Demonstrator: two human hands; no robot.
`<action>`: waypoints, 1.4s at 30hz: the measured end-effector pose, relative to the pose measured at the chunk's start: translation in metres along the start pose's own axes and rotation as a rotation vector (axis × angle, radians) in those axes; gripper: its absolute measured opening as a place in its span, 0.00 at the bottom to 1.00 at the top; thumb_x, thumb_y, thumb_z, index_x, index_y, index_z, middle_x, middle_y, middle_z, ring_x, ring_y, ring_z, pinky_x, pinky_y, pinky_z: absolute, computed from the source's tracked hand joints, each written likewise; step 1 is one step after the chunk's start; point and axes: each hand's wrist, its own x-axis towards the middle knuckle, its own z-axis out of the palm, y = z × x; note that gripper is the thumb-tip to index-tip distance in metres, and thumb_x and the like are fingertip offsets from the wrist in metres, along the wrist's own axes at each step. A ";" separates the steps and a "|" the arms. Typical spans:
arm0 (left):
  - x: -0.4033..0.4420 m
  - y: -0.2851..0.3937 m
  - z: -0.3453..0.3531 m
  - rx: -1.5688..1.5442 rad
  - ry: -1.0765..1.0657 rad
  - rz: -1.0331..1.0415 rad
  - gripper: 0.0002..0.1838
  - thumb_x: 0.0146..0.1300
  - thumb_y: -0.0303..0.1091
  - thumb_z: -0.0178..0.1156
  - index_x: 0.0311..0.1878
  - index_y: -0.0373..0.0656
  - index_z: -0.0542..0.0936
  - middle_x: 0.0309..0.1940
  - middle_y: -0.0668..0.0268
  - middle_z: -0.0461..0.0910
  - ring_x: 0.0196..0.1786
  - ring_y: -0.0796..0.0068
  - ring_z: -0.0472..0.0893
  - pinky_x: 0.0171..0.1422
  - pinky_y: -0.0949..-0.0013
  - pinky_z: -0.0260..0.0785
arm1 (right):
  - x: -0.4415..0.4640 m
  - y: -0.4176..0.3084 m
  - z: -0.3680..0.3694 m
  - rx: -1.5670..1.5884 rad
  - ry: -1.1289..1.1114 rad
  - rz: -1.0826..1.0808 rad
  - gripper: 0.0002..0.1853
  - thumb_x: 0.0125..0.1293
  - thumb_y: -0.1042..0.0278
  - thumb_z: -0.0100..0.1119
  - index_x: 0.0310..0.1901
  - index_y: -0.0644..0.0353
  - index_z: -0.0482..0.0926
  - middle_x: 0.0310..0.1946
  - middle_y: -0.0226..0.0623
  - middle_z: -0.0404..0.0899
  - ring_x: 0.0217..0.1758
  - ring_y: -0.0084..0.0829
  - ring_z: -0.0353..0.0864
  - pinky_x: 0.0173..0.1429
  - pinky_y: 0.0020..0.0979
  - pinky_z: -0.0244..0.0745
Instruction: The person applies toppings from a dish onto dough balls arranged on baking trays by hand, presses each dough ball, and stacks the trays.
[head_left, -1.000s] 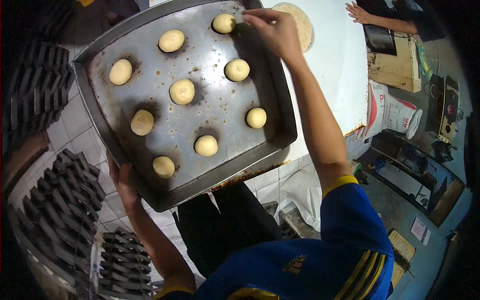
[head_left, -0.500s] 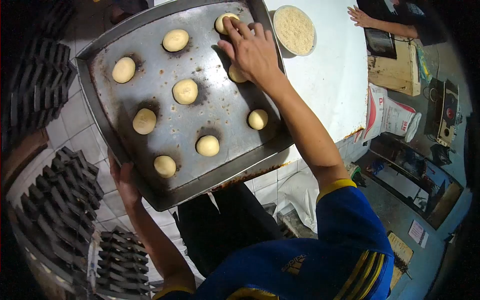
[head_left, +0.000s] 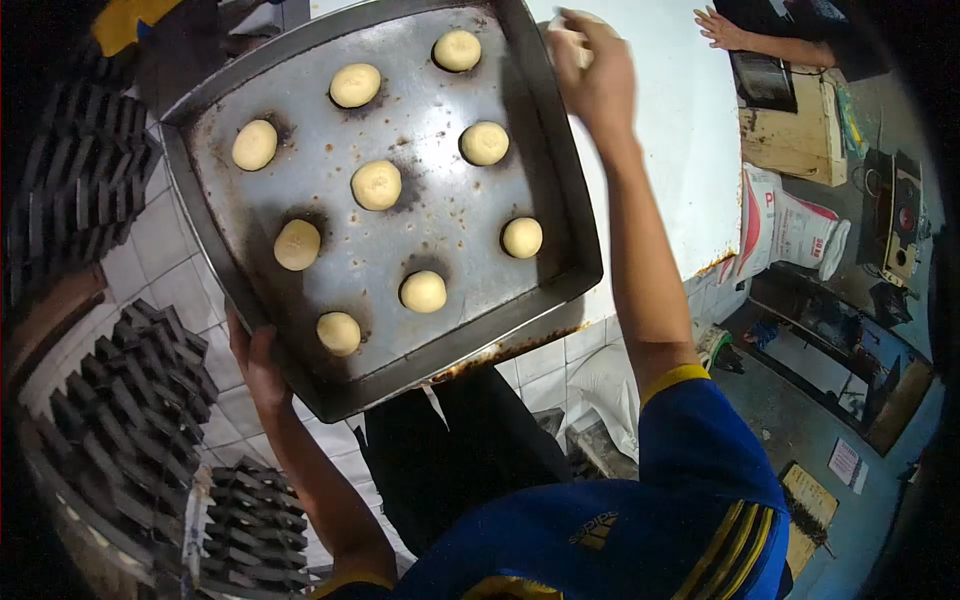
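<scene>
A large metal baking tray bears several round, pale dough balls, spaced apart in rows. At the tray's near left corner, my left hand is closed on the rim, its fingers partly hidden beneath. My right hand is just past the tray's far right edge, over the spot where a bowl of pale grains stood. Its fingers are bent and smeared by motion. Something whitish shows at the fingertips, and the bowl is mostly or wholly hidden by the hand.
A white table with a rusty edge lies under and right of the tray. Stacked dark metal racks stand on the left. Another person's hand rests at the table's far side. White sacks stand at the right.
My right hand has left the dough ball at the tray's top right and moved right, over the bowl's place. The tray has shifted slightly rightward in view, still in my left hand.
</scene>
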 end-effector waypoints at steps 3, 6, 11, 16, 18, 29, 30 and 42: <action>0.001 -0.002 -0.001 0.000 0.026 -0.013 0.41 0.63 0.27 0.56 0.83 0.37 0.65 0.74 0.57 0.74 0.73 0.59 0.75 0.79 0.60 0.66 | 0.004 0.029 -0.041 -0.378 -0.124 0.072 0.12 0.72 0.56 0.69 0.50 0.47 0.93 0.46 0.38 0.92 0.46 0.49 0.86 0.52 0.45 0.82; -0.001 0.005 0.008 0.010 -0.014 0.037 0.42 0.63 0.27 0.56 0.83 0.36 0.64 0.75 0.58 0.73 0.74 0.60 0.74 0.80 0.60 0.65 | 0.005 0.045 -0.044 -0.417 -0.275 0.097 0.11 0.72 0.55 0.69 0.48 0.47 0.94 0.49 0.35 0.93 0.49 0.48 0.88 0.55 0.44 0.83; -0.004 0.010 0.013 0.067 0.056 -0.002 0.41 0.63 0.27 0.54 0.83 0.37 0.66 0.73 0.59 0.75 0.72 0.63 0.75 0.78 0.62 0.66 | -0.005 0.069 -0.021 -0.472 -0.268 -0.044 0.11 0.67 0.50 0.71 0.45 0.41 0.95 0.39 0.38 0.92 0.41 0.48 0.88 0.47 0.48 0.85; 0.000 0.007 0.011 0.103 0.038 0.040 0.39 0.62 0.27 0.54 0.81 0.36 0.68 0.70 0.59 0.77 0.68 0.67 0.76 0.74 0.66 0.68 | 0.000 0.054 -0.029 -0.444 -0.374 0.124 0.15 0.70 0.45 0.69 0.49 0.41 0.95 0.42 0.44 0.93 0.46 0.49 0.90 0.53 0.45 0.86; 0.000 0.010 0.010 0.123 0.039 0.039 0.39 0.63 0.26 0.54 0.81 0.35 0.68 0.70 0.59 0.77 0.68 0.67 0.76 0.74 0.66 0.67 | -0.002 0.071 -0.029 -0.462 -0.403 0.078 0.15 0.71 0.45 0.68 0.50 0.41 0.95 0.43 0.45 0.93 0.47 0.49 0.90 0.54 0.45 0.85; -0.002 0.007 0.009 0.128 0.014 0.095 0.44 0.67 0.30 0.61 0.86 0.31 0.60 0.76 0.50 0.74 0.72 0.61 0.78 0.78 0.60 0.68 | 0.005 0.074 -0.070 0.282 -0.283 0.562 0.26 0.73 0.48 0.73 0.60 0.61 0.90 0.55 0.41 0.92 0.62 0.34 0.87 0.73 0.35 0.73; -0.002 0.005 0.009 0.118 0.023 0.093 0.44 0.67 0.30 0.61 0.86 0.31 0.60 0.76 0.50 0.74 0.72 0.61 0.78 0.78 0.60 0.68 | 0.005 0.058 -0.080 0.281 -0.292 0.552 0.26 0.73 0.48 0.73 0.60 0.61 0.90 0.55 0.41 0.92 0.62 0.34 0.87 0.73 0.35 0.73; -0.001 0.004 0.007 0.106 -0.021 0.105 0.45 0.67 0.36 0.61 0.86 0.32 0.60 0.66 0.51 0.82 0.64 0.66 0.83 0.72 0.64 0.73 | -0.135 -0.263 -0.036 0.759 -0.853 -0.056 0.14 0.59 0.68 0.79 0.48 0.52 0.94 0.38 0.28 0.90 0.43 0.34 0.82 0.50 0.36 0.74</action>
